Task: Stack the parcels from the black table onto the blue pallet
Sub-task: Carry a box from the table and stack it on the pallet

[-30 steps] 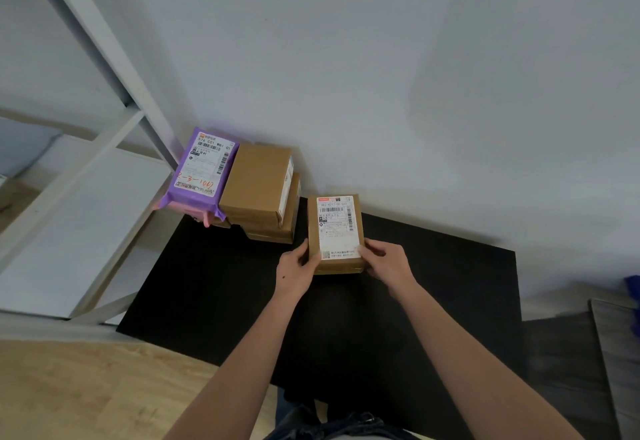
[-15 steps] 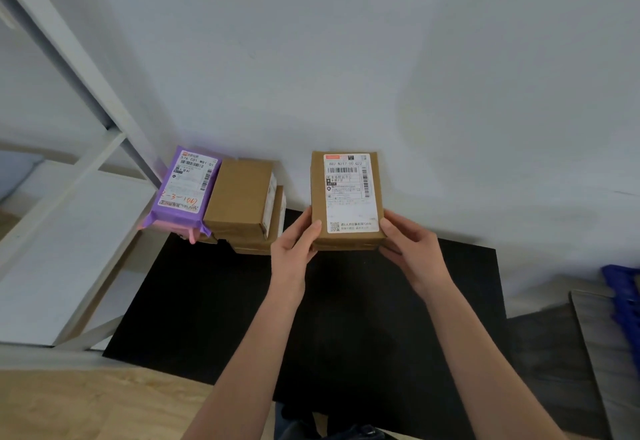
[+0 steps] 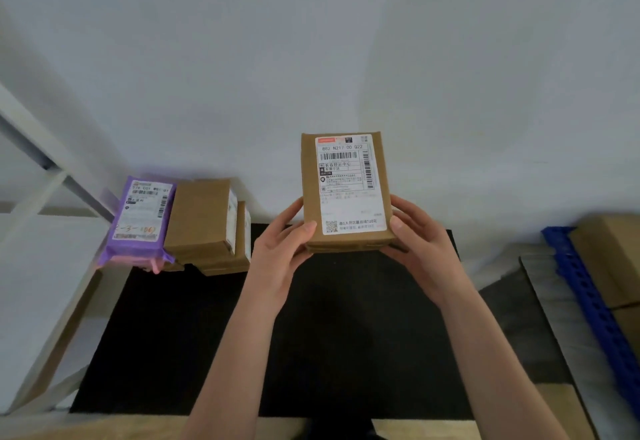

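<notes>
Black table (image 3: 346, 335) below | parcel (image 3: 346, 190) between left hand (image 3: 280, 249), right hand (image 3: 422, 245)

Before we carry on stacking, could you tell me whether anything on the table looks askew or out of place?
At the back left of the table, the purple parcel appears to overhang the edge, resting on a pink one. The brown boxes beside it are stacked offset. Nothing looks damaged.
</notes>
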Demonstrator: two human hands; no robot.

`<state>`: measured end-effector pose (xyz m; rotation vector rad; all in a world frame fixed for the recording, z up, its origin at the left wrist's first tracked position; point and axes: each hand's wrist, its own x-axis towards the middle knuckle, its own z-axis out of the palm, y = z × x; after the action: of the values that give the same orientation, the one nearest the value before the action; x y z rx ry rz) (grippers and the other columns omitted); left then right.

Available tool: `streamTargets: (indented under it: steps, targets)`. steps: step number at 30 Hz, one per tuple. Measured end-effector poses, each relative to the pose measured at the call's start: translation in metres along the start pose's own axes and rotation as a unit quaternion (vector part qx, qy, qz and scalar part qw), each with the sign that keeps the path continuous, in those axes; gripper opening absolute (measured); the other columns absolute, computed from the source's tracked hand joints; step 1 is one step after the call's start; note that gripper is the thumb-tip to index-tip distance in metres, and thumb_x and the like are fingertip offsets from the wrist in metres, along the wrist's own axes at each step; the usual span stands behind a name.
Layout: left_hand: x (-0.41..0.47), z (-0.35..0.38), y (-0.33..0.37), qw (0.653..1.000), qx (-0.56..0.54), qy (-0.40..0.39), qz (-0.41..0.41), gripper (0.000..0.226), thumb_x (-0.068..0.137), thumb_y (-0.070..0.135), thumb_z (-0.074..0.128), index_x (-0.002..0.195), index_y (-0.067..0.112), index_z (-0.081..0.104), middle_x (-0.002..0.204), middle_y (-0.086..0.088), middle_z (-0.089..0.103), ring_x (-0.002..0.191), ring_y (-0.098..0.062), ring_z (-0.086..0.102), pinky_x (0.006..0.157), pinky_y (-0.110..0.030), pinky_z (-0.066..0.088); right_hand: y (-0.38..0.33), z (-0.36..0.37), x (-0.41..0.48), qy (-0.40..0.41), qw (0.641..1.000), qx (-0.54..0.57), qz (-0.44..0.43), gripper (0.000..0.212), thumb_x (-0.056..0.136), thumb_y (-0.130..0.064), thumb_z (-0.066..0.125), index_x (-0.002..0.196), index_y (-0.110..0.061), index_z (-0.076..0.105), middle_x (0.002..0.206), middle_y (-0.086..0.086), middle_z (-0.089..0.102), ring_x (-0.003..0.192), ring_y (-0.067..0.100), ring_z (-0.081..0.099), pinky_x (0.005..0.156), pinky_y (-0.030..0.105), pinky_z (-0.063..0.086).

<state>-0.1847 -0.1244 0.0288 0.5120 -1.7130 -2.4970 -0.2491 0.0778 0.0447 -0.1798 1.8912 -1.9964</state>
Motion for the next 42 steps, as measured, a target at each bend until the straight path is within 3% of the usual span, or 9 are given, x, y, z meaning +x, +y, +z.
streamTargets:
  steps: [8,13,17,20,27,34,38,42]
  targets:
    - [-0.015,0.023,0.002,0.991,0.069,-0.113,-0.011,0.060,0.062,0.038,0.070,0.119,0.041,0.054,0.112,0.001,0.070,0.108,-0.015,0.064,0.090,-0.034,0.052,0.008,-0.021,-0.056,0.073,0.996,0.040,-0.028,0.070,0.069,-0.040,0.073,0.134,-0.022,0.054,0.121,0.004,0.067,0.113,0.022,0.064,0.091,0.041,0.054]
    - [-0.020,0.048,-0.011,0.976,0.106,-0.188,-0.024,0.048,0.070,0.037,0.075,0.113,0.045,0.056,0.110,0.010,0.070,0.107,-0.010,0.064,0.088,-0.033,0.052,0.018,-0.041,-0.099,0.141,0.988,0.053,-0.038,0.053,0.080,-0.032,0.069,0.131,-0.026,0.055,0.120,0.002,0.068,0.112,0.021,0.065,0.086,0.033,0.056]
    - [-0.027,0.072,-0.025,0.958,0.131,-0.253,-0.042,0.055,0.068,0.041,0.074,0.119,0.043,0.055,0.113,0.011,0.068,0.108,-0.009,0.063,0.090,-0.035,0.051,0.026,-0.059,-0.138,0.199,0.977,0.059,-0.043,0.050,0.083,-0.027,0.066,0.132,-0.027,0.055,0.122,0.004,0.067,0.113,0.022,0.064,0.086,0.032,0.056]
    - [-0.033,0.091,-0.037,0.944,0.140,-0.294,-0.062,0.063,0.067,0.044,0.074,0.126,0.038,0.053,0.117,0.009,0.067,0.109,-0.010,0.063,0.094,-0.038,0.050,0.029,-0.072,-0.164,0.240,0.968,0.066,-0.043,0.050,0.083,-0.027,0.067,0.131,-0.028,0.056,0.122,0.003,0.067,0.111,0.021,0.066,0.083,0.028,0.057]
    - [-0.050,0.142,-0.058,0.913,0.161,-0.364,-0.089,0.061,0.064,0.047,0.074,0.121,0.041,0.056,0.114,0.011,0.068,0.107,-0.009,0.064,0.089,-0.034,0.051,0.035,-0.097,-0.217,0.316,0.943,0.091,-0.050,0.051,0.076,-0.036,0.072,0.125,-0.031,0.060,0.116,-0.002,0.071,0.107,0.017,0.068,0.078,0.024,0.057]
    - [-0.094,0.206,-0.087,0.895,0.161,-0.399,-0.116,0.068,0.057,0.052,0.077,0.121,0.042,0.056,0.108,0.011,0.070,0.102,-0.008,0.066,0.085,-0.029,0.053,0.041,-0.147,-0.277,0.388,0.915,0.105,-0.040,0.048,0.068,-0.047,0.078,0.115,-0.039,0.069,0.115,-0.003,0.071,0.107,0.017,0.067,0.079,0.029,0.057]
    - [-0.127,0.247,-0.110,0.895,0.154,-0.397,-0.130,0.059,0.059,0.045,0.074,0.115,0.041,0.057,0.104,0.011,0.071,0.100,-0.007,0.066,0.092,-0.036,0.050,0.046,-0.184,-0.316,0.411,0.903,0.120,-0.033,0.048,0.066,-0.048,0.081,0.112,-0.037,0.071,0.112,-0.002,0.073,0.104,0.018,0.069,0.079,0.032,0.057]
    - [-0.164,0.289,-0.135,0.896,0.156,-0.394,-0.135,0.066,0.052,0.052,0.076,0.115,0.040,0.059,0.106,0.008,0.071,0.101,-0.010,0.066,0.096,-0.040,0.049,0.049,-0.225,-0.357,0.430,0.894,0.123,-0.026,0.051,0.061,-0.048,0.079,0.109,-0.034,0.073,0.109,0.000,0.074,0.100,0.018,0.070,0.084,0.040,0.057]
